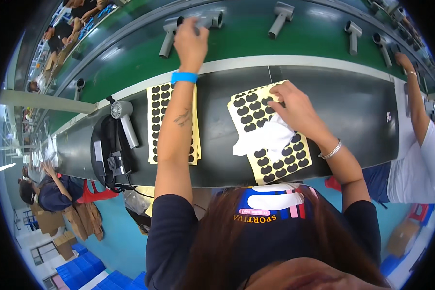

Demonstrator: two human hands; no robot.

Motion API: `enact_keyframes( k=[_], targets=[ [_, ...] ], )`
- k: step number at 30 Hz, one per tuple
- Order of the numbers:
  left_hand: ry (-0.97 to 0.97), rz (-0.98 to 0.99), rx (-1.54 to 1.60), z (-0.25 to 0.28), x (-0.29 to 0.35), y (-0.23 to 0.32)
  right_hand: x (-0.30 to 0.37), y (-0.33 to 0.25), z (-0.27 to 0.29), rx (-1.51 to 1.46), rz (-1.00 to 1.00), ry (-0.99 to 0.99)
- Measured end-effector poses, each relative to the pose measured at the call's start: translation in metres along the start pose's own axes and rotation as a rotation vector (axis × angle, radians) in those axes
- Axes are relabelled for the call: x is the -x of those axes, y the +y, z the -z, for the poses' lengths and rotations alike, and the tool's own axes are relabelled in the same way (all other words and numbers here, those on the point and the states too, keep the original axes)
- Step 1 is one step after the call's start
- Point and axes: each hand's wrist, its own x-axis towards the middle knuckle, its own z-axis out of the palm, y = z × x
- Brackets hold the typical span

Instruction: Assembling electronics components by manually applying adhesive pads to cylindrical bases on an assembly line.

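My left hand [191, 46] reaches over the green belt, its fingers closed around the narrow end of a grey hair dryer [211, 19], slightly blurred. Another grey hair dryer [167, 42] lies right beside that hand. My right hand [297, 108] is over a pale yellow sheet of black stickers [266, 170], thumb and index finger curled at its upper stickers. A crumpled white cloth [261, 140] hangs from under the right palm and covers the sheet's middle. Beneath my left forearm lies a second stack of sticker sheets [155, 121].
On the black table [353, 111], a grey handheld fan-like dryer [126, 123] rests on a black bag [101, 150] with a cable. More hair dryers [281, 19] lie along the green belt [241, 41]. A co-worker's arm [415, 92] reaches in at the right; other people work at left.
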Motion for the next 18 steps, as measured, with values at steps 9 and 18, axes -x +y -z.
enact_keyframes(
  k=[9, 18],
  targets=[
    [-0.127, -0.046, 0.571, 0.136, 0.064, 0.119, 0.01, 0.011, -0.021, 0.037, 0.018, 0.108],
    [-0.326, 0.174, 0.721, 0.15, 0.119, 0.146, 0.01, 0.012, -0.019, -0.294, -0.103, 0.135]
  ],
)
